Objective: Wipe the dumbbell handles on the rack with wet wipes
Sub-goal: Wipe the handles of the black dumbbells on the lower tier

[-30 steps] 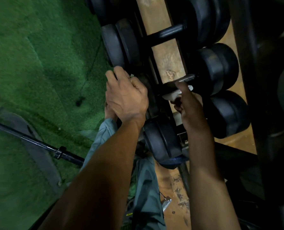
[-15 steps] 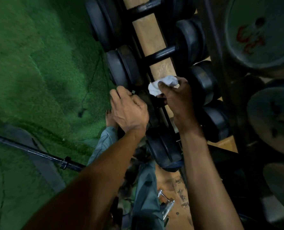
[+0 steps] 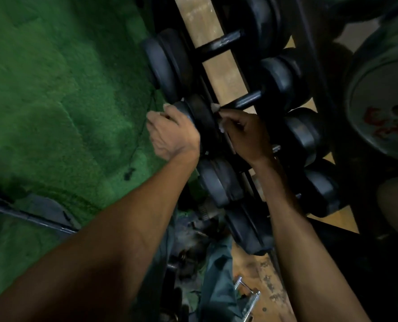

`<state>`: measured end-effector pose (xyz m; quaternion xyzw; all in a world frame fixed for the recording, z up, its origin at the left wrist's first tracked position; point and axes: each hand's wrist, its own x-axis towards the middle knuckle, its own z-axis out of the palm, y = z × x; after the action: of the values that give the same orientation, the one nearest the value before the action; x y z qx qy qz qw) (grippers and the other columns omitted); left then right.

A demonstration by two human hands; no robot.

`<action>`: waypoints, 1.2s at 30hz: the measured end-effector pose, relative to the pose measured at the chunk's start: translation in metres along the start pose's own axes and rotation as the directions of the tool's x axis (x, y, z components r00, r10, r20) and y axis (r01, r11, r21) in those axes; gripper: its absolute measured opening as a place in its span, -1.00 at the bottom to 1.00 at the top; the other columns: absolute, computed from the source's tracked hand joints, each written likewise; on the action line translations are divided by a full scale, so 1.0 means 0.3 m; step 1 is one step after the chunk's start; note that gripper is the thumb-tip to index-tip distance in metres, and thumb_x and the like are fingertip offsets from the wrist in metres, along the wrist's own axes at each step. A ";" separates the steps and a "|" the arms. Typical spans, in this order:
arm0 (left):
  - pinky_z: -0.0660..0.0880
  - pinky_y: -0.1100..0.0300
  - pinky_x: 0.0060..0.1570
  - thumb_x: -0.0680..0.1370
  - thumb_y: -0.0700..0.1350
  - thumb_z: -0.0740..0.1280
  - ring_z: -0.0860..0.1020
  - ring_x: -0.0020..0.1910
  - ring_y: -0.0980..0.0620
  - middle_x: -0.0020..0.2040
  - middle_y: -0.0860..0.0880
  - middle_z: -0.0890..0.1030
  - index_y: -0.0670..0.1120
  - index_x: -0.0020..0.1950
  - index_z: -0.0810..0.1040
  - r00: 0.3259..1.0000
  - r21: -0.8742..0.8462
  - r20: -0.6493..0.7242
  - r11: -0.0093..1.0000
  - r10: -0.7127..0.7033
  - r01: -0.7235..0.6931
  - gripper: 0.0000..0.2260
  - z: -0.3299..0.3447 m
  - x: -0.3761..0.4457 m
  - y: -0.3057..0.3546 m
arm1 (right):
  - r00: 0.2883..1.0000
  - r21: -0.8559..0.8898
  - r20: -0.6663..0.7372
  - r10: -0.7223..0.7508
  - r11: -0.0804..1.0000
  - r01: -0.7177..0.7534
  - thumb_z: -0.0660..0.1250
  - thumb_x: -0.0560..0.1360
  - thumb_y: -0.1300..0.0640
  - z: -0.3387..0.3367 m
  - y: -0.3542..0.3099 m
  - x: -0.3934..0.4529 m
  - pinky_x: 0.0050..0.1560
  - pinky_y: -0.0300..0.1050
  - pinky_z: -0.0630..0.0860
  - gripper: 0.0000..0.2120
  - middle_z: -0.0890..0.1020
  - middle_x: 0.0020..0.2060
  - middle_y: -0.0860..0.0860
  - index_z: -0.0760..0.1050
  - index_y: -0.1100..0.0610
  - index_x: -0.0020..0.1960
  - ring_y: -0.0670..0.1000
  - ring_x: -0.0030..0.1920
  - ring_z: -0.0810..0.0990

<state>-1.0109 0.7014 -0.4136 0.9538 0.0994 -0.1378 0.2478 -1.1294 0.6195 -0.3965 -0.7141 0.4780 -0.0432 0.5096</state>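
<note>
Black dumbbells lie side by side on a dark rack (image 3: 314, 66). My right hand (image 3: 246, 133) is closed on a white wet wipe (image 3: 216, 108), which peeks out above the fingers against the near end of a dark dumbbell handle (image 3: 244, 102). My left hand (image 3: 172, 133) grips the left weight head (image 3: 194, 112) of that same dumbbell. Another handle (image 3: 221, 44) shows one dumbbell further up. The handle under my right palm is hidden.
Green turf (image 3: 54, 89) covers the floor at left, with a dark bar (image 3: 26, 216) lying across it. Large weight plates (image 3: 383, 108) stand at the right. A wooden floor (image 3: 260, 282) with a chrome handle (image 3: 246, 298) lies below, beside my green trouser leg (image 3: 216, 275).
My right hand has carried the wipe up from the lower handle onto the handle above it. My left hand has shifted up to that dumbbell's left head. The view has tilted.
</note>
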 end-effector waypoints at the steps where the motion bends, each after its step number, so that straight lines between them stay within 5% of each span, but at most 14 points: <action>1: 0.43 -0.06 0.09 0.67 0.11 0.15 0.55 0.20 -0.26 0.17 -0.22 0.61 -0.15 0.19 0.49 1.000 -0.002 -0.009 1.000 -0.006 0.006 -0.64 0.022 0.007 0.011 | 1.000 -0.022 0.006 -0.031 0.999 0.031 0.33 0.61 0.19 0.003 0.005 0.009 0.19 -0.23 0.58 -0.72 0.73 0.13 -0.10 0.67 0.07 0.27 -0.21 0.16 0.66; 6: 0.46 -0.07 -0.02 0.57 0.07 0.09 0.58 0.07 -0.26 0.00 -0.17 0.63 -0.16 0.09 0.52 0.979 -0.010 -0.178 0.995 0.094 -0.097 -0.63 0.070 -0.002 0.014 | 0.988 -0.138 -0.022 -0.153 0.979 0.148 0.39 0.54 0.30 0.023 0.019 0.073 -0.03 -0.49 0.45 -0.71 0.72 0.01 -0.13 0.68 0.07 0.20 -0.33 -0.02 0.61; 10: 0.45 -0.06 -0.03 0.55 0.04 0.08 0.57 0.06 -0.24 -0.01 -0.16 0.62 -0.16 0.09 0.52 0.975 0.005 -0.187 0.993 0.119 -0.120 -0.65 0.080 0.001 0.004 | 0.987 -0.196 -0.048 -0.153 0.970 0.141 0.46 0.51 0.07 0.047 0.000 0.135 0.11 -0.09 0.60 -0.88 0.71 -0.15 -0.22 0.73 -0.03 0.03 -0.25 -0.08 0.66; 12: 0.44 -0.05 -0.03 0.55 0.02 0.08 0.57 0.06 -0.23 0.00 -0.15 0.63 -0.17 0.10 0.52 0.974 0.003 -0.189 0.992 0.121 -0.123 -0.64 0.081 -0.001 0.005 | 0.987 -0.287 -0.070 -0.146 0.950 0.120 0.43 0.51 -0.05 0.055 -0.016 0.159 0.31 -0.04 0.39 -0.88 0.73 -0.16 -0.20 0.72 -0.07 -0.03 -0.21 -0.06 0.64; 16: 0.48 -0.09 -0.02 0.53 0.03 0.04 0.58 0.05 -0.24 -0.01 -0.16 0.63 -0.18 0.10 0.53 0.964 -0.004 -0.226 0.990 0.138 -0.143 -0.60 0.082 -0.002 0.011 | 0.997 -0.519 -0.035 -0.069 0.854 0.041 0.35 0.54 0.06 0.075 -0.047 0.206 0.29 0.05 0.15 -0.85 0.62 -0.14 -0.07 0.70 -0.03 -0.12 -0.03 0.13 0.44; 20: 0.50 -0.10 -0.04 0.53 0.03 0.04 0.58 0.04 -0.23 -0.03 -0.15 0.63 -0.16 0.07 0.53 0.963 0.001 -0.228 0.989 0.142 -0.145 -0.62 0.088 -0.002 0.010 | 0.987 -0.512 0.090 -0.133 0.844 0.160 0.21 0.47 0.07 0.080 -0.009 0.209 0.19 0.32 0.43 -0.83 0.36 -0.21 -0.05 0.43 -0.03 -0.29 0.27 0.04 0.55; 23: 0.51 -0.09 -0.05 0.54 0.02 0.06 0.58 0.02 -0.23 -0.04 -0.15 0.63 -0.16 0.07 0.52 0.960 0.011 -0.237 0.989 0.147 -0.148 -0.65 0.091 -0.002 0.009 | 0.961 -0.481 0.102 -0.256 0.833 0.273 0.16 0.49 0.02 0.066 0.042 0.175 0.13 0.40 0.47 -0.78 0.47 -0.12 0.00 0.57 0.03 -0.13 0.25 0.04 0.57; 29: 0.50 -0.09 -0.04 0.54 0.00 0.08 0.58 0.01 -0.24 -0.05 -0.16 0.62 -0.16 0.05 0.51 0.958 0.028 -0.232 0.986 0.166 -0.164 -0.68 0.093 0.000 0.003 | 0.965 -0.326 0.028 -0.261 0.910 0.256 0.31 0.51 0.25 0.035 0.033 0.078 0.06 0.02 0.56 -0.73 0.57 -0.04 0.06 0.68 0.11 0.14 0.12 0.02 0.59; 33: 0.49 -0.08 -0.03 0.54 0.00 0.09 0.58 0.00 -0.22 -0.06 -0.14 0.62 -0.15 0.03 0.52 0.955 0.019 -0.249 0.987 0.162 -0.163 -0.69 0.097 -0.002 0.006 | 0.996 -0.184 -0.062 -0.062 0.982 0.049 0.36 0.47 0.40 0.054 0.045 0.022 0.08 -0.40 0.50 -0.68 0.62 0.11 0.08 0.69 0.14 0.15 -0.01 0.06 0.64; 36: 0.48 -0.06 -0.04 0.53 0.00 0.09 0.58 0.00 -0.21 -0.06 -0.13 0.62 -0.15 0.04 0.52 0.954 0.021 -0.254 0.987 0.162 -0.162 -0.69 0.099 -0.003 0.007 | 0.987 -0.121 -0.119 0.111 0.985 -0.125 0.37 0.45 0.40 0.087 0.060 -0.002 0.12 -0.26 0.54 -0.71 0.68 0.05 0.08 0.71 0.12 0.04 0.04 0.06 0.67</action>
<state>-1.0175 0.6848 -0.4373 0.9685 0.0521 0.0065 0.2435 -1.1269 0.6374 -0.4226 -0.7121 0.5491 -0.0222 0.4369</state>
